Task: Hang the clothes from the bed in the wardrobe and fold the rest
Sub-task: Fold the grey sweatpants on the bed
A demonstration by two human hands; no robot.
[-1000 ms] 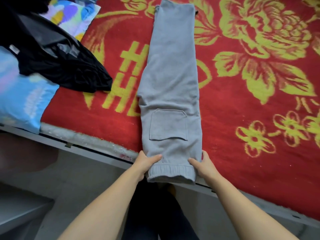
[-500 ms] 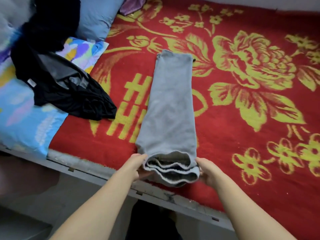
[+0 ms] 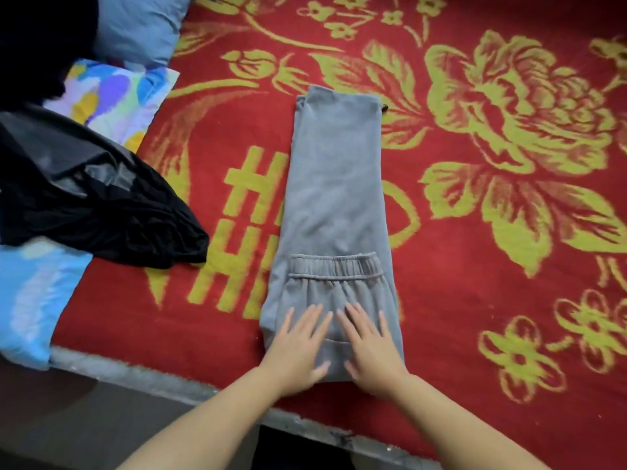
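Cuff end [image 3: 334, 266] now folded over grey trousers [image 3: 334, 184], hands flat atop.

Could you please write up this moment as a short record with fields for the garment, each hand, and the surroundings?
garment: grey sweatpants, lying lengthwise on the bed, near end turned up over itself so the elastic cuff faces up
left hand: flat on the folded part, fingers straight, pressing down
right hand: flat beside it, fingers spread, pressing down
surface: red blanket with yellow flowers
nearby: black garment to the left, apart from the sweatpants; blue pillow at the far left
fold stage: first fold made, more to go
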